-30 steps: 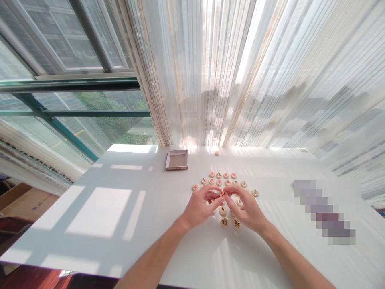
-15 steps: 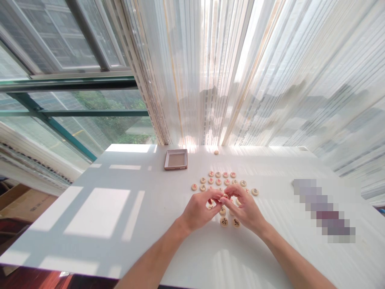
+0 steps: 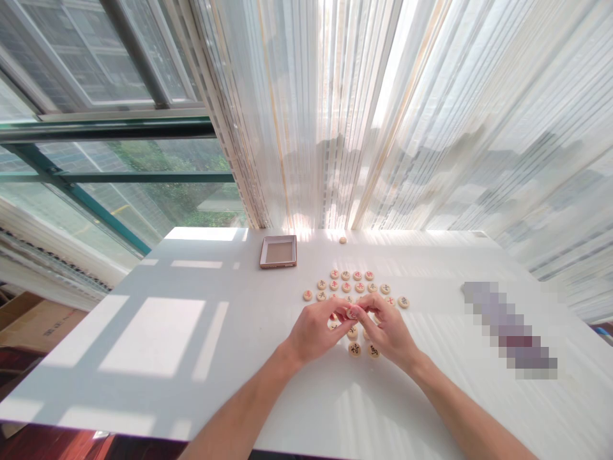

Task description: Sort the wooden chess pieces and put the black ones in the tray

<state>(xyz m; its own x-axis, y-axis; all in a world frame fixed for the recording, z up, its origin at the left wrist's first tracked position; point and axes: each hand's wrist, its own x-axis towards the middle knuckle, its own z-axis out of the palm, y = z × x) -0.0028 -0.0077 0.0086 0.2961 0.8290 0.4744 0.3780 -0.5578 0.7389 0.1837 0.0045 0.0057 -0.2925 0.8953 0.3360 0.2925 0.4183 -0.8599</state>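
Between the fingertips of both hands is a round xiangqi piece (image 3: 352,313) with red marking, held just over the other pieces. My left hand (image 3: 313,329) pinches it from the left, and my right hand (image 3: 389,324) grips its right side. Rows of pale round xiangqi pieces with red or black characters lie around and beneath my hands. A black-marked piece (image 3: 354,349) and another black-marked piece (image 3: 373,350) are nearest me. At the right end of a row lies a black-marked piece (image 3: 403,302). My hands hide some of the middle pieces.
A shallow square box (image 3: 278,264) with a brown inside stands on the white table (image 3: 230,358), left of the rows. One lone piece (image 3: 343,240) sits near the far edge by the curtain (image 3: 306,128). A pixelated object (image 3: 512,332) lies to the right.
The piece between my fingers has tilted so that more of its red-marked face shows. My hands stay in nearly the same place, and the view has shifted slightly.
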